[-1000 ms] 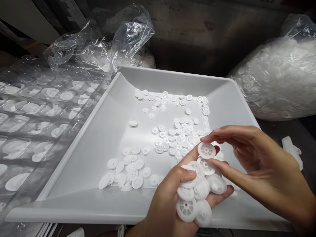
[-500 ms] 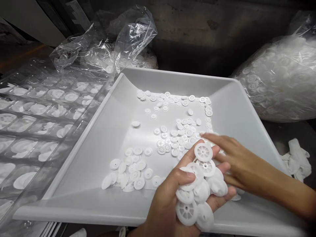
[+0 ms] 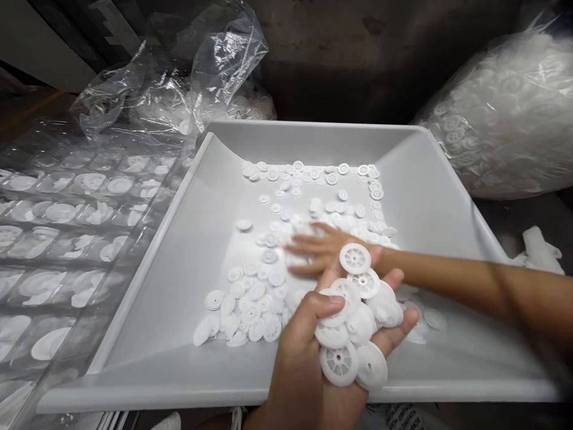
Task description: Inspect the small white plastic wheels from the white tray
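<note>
My left hand (image 3: pixel 313 352) is cupped palm-up over the near edge of a white tray (image 3: pixel 174 334), holding a pile of large white plastic gears (image 3: pixel 353 316) with the thumb pressed on top. My right hand (image 3: pixel 316 249) reaches left across the tray floor behind the left hand. Its fingers lie flat and spread on the small white gears (image 3: pixel 286 239) and look blurred. More small gears (image 3: pixel 313 173) line the tray's far side, and flat white discs (image 3: pixel 242 310) lie in a cluster near the front.
Clear blister trays (image 3: pixel 67 221) holding white parts lie to the left. An open crumpled clear bag (image 3: pixel 179 77) sits behind the tray's left corner. A full bag of white gears (image 3: pixel 501 113) stands at the right, with a white scrap (image 3: pixel 537 245) below it.
My right hand has left the gears held in my left hand and swept leftward, flat across the tray floor, pushing small gears toward the disc cluster. The left hand has stayed cupped.
</note>
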Available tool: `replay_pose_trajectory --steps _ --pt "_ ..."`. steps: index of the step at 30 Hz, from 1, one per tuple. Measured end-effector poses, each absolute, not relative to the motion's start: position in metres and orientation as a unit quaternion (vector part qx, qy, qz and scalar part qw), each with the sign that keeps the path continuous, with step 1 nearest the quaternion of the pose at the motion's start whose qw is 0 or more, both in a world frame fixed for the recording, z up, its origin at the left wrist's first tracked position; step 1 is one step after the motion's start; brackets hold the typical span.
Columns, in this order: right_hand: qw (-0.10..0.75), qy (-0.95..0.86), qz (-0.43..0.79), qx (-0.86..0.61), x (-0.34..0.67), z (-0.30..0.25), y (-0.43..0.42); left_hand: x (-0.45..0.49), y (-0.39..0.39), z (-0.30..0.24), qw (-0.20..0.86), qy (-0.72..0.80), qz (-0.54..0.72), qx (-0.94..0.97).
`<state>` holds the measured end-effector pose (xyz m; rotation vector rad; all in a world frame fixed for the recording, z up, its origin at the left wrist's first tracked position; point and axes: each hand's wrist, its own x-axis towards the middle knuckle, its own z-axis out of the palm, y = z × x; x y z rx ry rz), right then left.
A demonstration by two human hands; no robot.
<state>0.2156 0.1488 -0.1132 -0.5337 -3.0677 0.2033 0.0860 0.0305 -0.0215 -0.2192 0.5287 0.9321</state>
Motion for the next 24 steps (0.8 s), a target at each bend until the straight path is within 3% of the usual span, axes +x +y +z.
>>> replay_pose_trajectory --steps 6,11,14,17,24 --pt "0.083 -0.94 0.002 -0.33 0.24 -0.103 0.197 0.085 0.036 -0.018 0.819 0.276 0.49 -0.111" --pt "0.027 -0.992 0.04 -0.118 0.287 -0.086 0.099 0.084 0.032 -0.017 0.826 0.251 0.491 -0.119" --pt "0.018 -0.995 0.047 -0.082 0.297 -0.098 0.071 0.084 0.031 -0.017 0.832 0.238 0.489 -0.114" --pt "0.015 -0.994 0.048 -0.097 0.288 -0.117 0.1 0.084 0.03 -0.017 0.828 0.254 0.488 -0.105" --pt "0.064 -0.939 0.022 -0.338 0.265 -0.107 0.219 0.082 0.03 -0.012 0.822 0.287 0.489 -0.058"
